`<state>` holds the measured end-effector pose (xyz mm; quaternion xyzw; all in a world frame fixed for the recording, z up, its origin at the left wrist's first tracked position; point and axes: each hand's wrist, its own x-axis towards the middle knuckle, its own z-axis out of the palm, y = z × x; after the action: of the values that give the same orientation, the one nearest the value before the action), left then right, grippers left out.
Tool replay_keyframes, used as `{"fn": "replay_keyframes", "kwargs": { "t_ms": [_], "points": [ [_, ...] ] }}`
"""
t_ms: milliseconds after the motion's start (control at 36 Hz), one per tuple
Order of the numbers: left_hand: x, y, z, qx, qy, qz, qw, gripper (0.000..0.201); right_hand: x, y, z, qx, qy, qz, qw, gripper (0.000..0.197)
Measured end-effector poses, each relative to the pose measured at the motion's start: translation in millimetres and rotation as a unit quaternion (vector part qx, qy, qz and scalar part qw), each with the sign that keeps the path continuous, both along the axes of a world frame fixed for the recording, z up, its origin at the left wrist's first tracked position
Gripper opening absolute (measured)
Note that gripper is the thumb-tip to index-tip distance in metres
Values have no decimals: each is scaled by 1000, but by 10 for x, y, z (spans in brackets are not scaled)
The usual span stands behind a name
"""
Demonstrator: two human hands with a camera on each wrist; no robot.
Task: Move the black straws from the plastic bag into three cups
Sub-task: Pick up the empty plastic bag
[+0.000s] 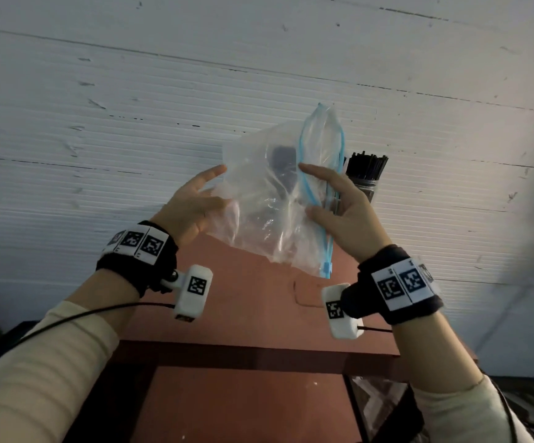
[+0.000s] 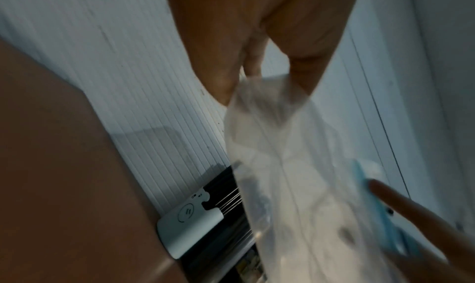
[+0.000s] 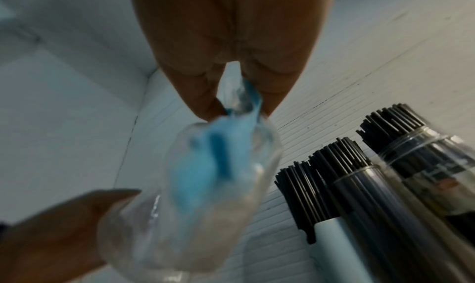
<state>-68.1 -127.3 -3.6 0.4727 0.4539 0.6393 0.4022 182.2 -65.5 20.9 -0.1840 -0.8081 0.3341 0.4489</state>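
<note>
A clear plastic bag (image 1: 268,199) with a blue zip strip (image 1: 307,187) hangs in the air between both hands, above the table. No straws show inside it. My left hand (image 1: 219,187) holds its left side between thumb and fingers, as the left wrist view shows (image 2: 246,78). My right hand (image 1: 310,191) pinches the blue zip edge (image 3: 239,104). Behind the bag stand three cups full of black straws (image 3: 336,157): a pale one (image 3: 331,242) and two clear ones (image 3: 380,190) (image 3: 432,157). In the head view only one cup (image 1: 366,177) shows beside the bag.
A reddish-brown table (image 1: 259,308) lies under the hands, its front edge near me. A white ribbed wall (image 1: 131,123) rises right behind the cups. Cables run from both wrist cameras. Dark clutter sits low at the right (image 1: 384,407).
</note>
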Motion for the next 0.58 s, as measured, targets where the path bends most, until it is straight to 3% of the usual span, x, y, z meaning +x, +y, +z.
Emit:
{"fn": "replay_keyframes", "kwargs": {
  "t_ms": [83,167,250,333,472,583],
  "points": [
    [12,37,-3,26,55,113,992,68,-68,69,-48,43,-42,-104,993,65],
    [63,78,-3,57,77,169,981,77,-194,133,-60,61,-74,-194,976,62],
    [211,120,14,116,196,223,948,79,-344,167,-27,73,-120,-235,962,61],
    [320,164,13,194,324,234,896,77,-487,134,37,102,-135,-227,959,56],
    [412,231,21,279,415,217,839,75,-680,40,110,84,-91,-155,980,51],
    [440,254,-5,292,411,213,837,74,-717,54,103,86,-61,-142,984,47]
  ]
}}
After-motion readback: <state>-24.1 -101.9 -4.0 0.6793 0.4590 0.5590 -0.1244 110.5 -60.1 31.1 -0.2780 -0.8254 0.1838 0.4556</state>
